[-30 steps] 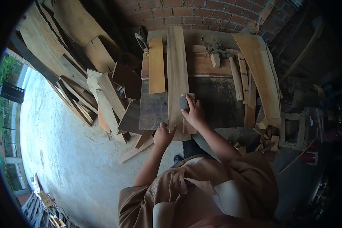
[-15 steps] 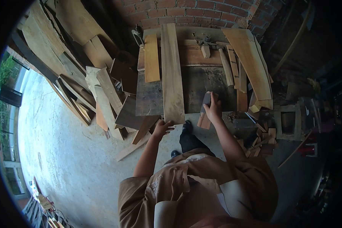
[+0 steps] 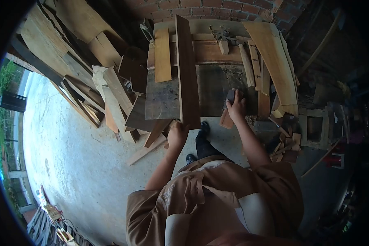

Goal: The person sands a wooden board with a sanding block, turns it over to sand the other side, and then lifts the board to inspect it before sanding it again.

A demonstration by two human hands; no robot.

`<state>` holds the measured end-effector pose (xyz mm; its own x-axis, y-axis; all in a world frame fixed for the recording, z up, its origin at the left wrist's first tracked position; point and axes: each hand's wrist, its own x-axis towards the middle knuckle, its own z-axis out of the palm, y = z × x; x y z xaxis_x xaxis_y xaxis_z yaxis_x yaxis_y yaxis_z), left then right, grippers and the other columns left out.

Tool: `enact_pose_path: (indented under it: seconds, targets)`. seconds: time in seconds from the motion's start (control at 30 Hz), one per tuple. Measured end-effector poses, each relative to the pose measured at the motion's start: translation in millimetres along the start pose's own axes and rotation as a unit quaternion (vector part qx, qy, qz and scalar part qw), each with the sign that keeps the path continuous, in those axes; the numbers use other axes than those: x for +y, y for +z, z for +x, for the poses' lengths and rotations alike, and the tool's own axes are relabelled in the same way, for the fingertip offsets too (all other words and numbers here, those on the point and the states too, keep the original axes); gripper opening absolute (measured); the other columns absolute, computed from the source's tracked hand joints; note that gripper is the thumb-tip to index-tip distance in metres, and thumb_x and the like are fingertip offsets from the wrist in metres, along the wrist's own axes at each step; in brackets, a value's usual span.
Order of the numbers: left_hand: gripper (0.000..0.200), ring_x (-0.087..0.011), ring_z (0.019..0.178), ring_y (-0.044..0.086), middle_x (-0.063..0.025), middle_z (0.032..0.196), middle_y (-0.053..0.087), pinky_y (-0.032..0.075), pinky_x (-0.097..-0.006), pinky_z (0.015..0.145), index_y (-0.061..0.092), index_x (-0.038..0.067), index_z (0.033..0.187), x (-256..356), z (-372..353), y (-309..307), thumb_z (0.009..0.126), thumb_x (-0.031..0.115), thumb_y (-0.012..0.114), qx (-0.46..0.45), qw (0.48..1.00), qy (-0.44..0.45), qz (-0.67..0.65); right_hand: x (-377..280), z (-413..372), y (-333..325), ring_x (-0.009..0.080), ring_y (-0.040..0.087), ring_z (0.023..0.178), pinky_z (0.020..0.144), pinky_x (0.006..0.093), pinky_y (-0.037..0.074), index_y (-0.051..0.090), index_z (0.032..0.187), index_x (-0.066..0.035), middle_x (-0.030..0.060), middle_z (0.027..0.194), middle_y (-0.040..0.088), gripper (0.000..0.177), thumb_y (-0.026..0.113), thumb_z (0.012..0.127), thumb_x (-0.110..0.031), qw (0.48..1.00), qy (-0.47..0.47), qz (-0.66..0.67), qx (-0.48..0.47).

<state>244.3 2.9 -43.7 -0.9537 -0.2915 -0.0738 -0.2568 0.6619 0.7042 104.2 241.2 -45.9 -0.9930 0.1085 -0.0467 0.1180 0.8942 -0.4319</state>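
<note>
A long wooden board [image 3: 188, 74] lies lengthwise across the workbench [image 3: 164, 100], tilted up toward its edge, with its near end sticking out past the front. My left hand [image 3: 177, 134] is closed around that near end at its left corner. To the right, my right hand [image 3: 236, 107] grips a dark block [image 3: 231, 95], fingers wrapped over its right side. Below the block, a reddish wood piece [image 3: 226, 119] juts over the bench's front edge. Left of the long board rests a shorter yellowish board [image 3: 163, 55].
A wide board [image 3: 274, 65] and narrow strips [image 3: 265, 78] lie on the bench's right side, near a clamp-like tool [image 3: 224, 35]. Planks [image 3: 82, 53] lean at the left. Offcuts [image 3: 289, 143] are heaped on the floor at right. A brick wall [image 3: 209, 9] stands behind.
My left hand has closed on the near end of the long board, which has turned from lying flat to tilted on edge. My right hand, with the dark block, has shifted slightly right.
</note>
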Motion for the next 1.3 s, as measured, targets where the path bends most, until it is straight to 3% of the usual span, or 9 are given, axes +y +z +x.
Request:
enact_pose_path:
  seconds: [0.07, 0.2, 0.37, 0.6, 0.83, 0.9, 0.93, 1.0, 1.3]
  targets:
    - [0.033, -0.0304, 0.058, 0.061, -0.0154, 0.064, 0.06, 0.049, -0.0379, 0.053, 0.052, 0.002, 0.074, 37.8, -10.9, -12.4, 0.075, 0.032, 0.065, 0.056, 0.988, -0.008, 0.146, 1.2, -0.2, 2.4, 0.0418, 0.051, 0.096, 0.082, 0.0437, 0.043, 0.021, 0.138, -0.014, 0.0278, 0.108, 0.045, 0.073, 0.059, 0.079, -0.034, 1.0, -0.007, -0.003, 0.01]
    - [0.03, -0.0342, 0.054, 0.058, -0.018, 0.067, 0.059, 0.046, -0.0441, 0.047, 0.049, 0.005, 0.074, 54.9, -22.0, -12.0, 0.076, 0.032, 0.061, 0.102, 0.984, 0.115, 0.094, 5.7, 0.5, 7.6, 0.042, 0.051, 0.096, 0.082, 0.0436, 0.043, 0.022, 0.138, -0.014, 0.0278, 0.107, 0.046, 0.073, 0.06, 0.078, -0.033, 0.999, -0.025, 0.004, 0.036]
    - [0.023, -0.0364, 0.059, 0.059, -0.0175, 0.068, 0.06, 0.047, -0.0445, 0.05, 0.049, 0.005, 0.075, 24.0, -11.6, -1.9, 0.077, 0.026, 0.058, 0.079, 0.989, 0.051, 0.115, 2.9, 1.6, 9.1, 0.0411, 0.053, 0.093, 0.079, 0.0432, 0.045, 0.025, 0.136, -0.014, 0.0265, 0.105, 0.046, 0.073, 0.062, 0.076, -0.032, 0.998, -0.027, 0.017, 0.056]
    - [0.026, -0.0367, 0.06, 0.059, -0.0184, 0.067, 0.059, 0.047, -0.0446, 0.052, 0.049, 0.004, 0.074, 54.5, -19.2, -29.3, 0.078, 0.028, 0.059, 0.102, 0.988, 0.059, 0.104, 8.2, 1.4, 12.3, 0.0409, 0.053, 0.093, 0.08, 0.0432, 0.045, 0.026, 0.136, -0.015, 0.0264, 0.105, 0.046, 0.072, 0.062, 0.076, -0.032, 0.998, -0.021, 0.03, 0.055]
    - [0.033, -0.033, 0.06, 0.061, -0.0195, 0.066, 0.059, 0.049, -0.0396, 0.052, 0.05, 0.0, 0.075, 13.5, -15.3, -5.5, 0.076, 0.029, 0.065, 0.054, 0.995, 0.007, 0.084, 5.2, -2.0, 6.5, 0.0409, 0.052, 0.094, 0.08, 0.044, 0.044, 0.025, 0.136, -0.015, 0.0266, 0.106, 0.045, 0.073, 0.062, 0.075, -0.031, 1.0, 0.006, 0.014, 0.025]
    - [0.03, -0.0229, 0.056, 0.063, -0.0148, 0.065, 0.059, 0.049, -0.0319, 0.049, 0.049, -0.003, 0.078, 11.2, -12.4, -10.4, 0.08, 0.023, 0.063, -0.059, 0.989, -0.064, -0.116, 4.9, -0.1, 7.0, 0.0407, 0.052, 0.095, 0.08, 0.0438, 0.044, 0.024, 0.136, -0.016, 0.0265, 0.107, 0.044, 0.073, 0.062, 0.076, -0.032, 0.998, -0.021, 0.024, 0.047]
    - [0.03, -0.0229, 0.056, 0.063, -0.0148, 0.065, 0.059, 0.049, -0.0319, 0.049, 0.049, -0.003, 0.078, 8.8, -13.0, -9.2, 0.08, 0.023, 0.063, -0.06, 0.989, -0.064, -0.115, 4.3, 1.1, 7.6, 0.0407, 0.052, 0.095, 0.08, 0.0438, 0.044, 0.024, 0.136, -0.016, 0.0265, 0.107, 0.044, 0.073, 0.062, 0.076, -0.032, 0.998, -0.02, 0.024, 0.046]
    - [0.03, -0.0175, 0.055, 0.062, -0.0133, 0.065, 0.06, 0.048, -0.0298, 0.047, 0.049, -0.003, 0.073, -0.8, -19.6, -1.9, 0.082, 0.022, 0.063, -0.106, 0.944, -0.122, -0.287, 4.6, 0.3, 6.9, 0.0405, 0.052, 0.095, 0.08, 0.0437, 0.044, 0.024, 0.136, -0.016, 0.0264, 0.107, 0.044, 0.072, 0.061, 0.076, -0.034, 0.999, -0.012, 0.025, 0.036]
    - [0.031, -0.0171, 0.064, 0.064, -0.0122, 0.075, 0.061, 0.049, -0.0251, 0.053, 0.049, -0.002, 0.08, -38.9, -65.2, 2.6, 0.084, 0.026, 0.061, -0.224, 0.89, -0.178, -0.354, 3.3, -0.5, 6.7, 0.0397, 0.053, 0.094, 0.078, 0.0439, 0.046, 0.026, 0.136, -0.016, 0.025, 0.108, 0.046, 0.073, 0.059, 0.077, -0.042, 0.999, -0.01, -0.01, 0.047]
